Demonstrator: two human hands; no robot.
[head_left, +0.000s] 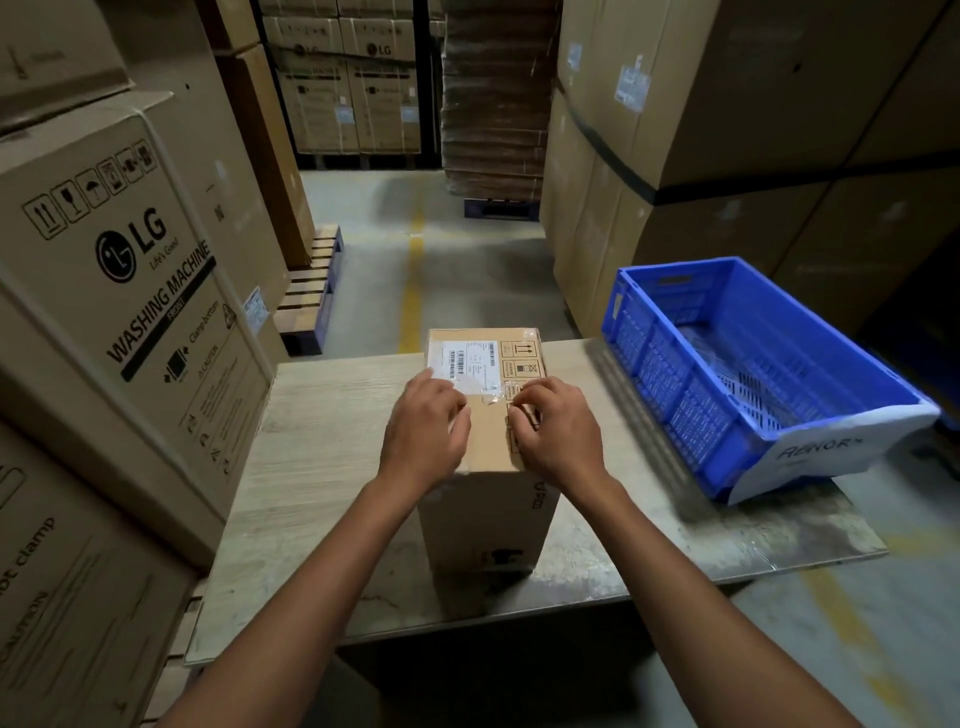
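A tall brown cardboard box (488, 441) stands upright in the middle of a worn wooden table (322, 467). A white shipping label (462, 358) is stuck on the far left of its top, and a crumpled bit of clear tape (493, 392) lies at the centre seam. My left hand (426, 431) rests on the left side of the box top with fingers bent over it. My right hand (556, 431) is on the right side, its fingertips curled and pinching at the tape by the seam.
A blue plastic crate (753, 374) sits tilted on the table's right end. Large washing-machine cartons (119, 291) are stacked close on the left, more cartons (727, 130) on the right. A concrete aisle with a yellow line (413, 280) runs ahead; pallets (311, 291) lie left.
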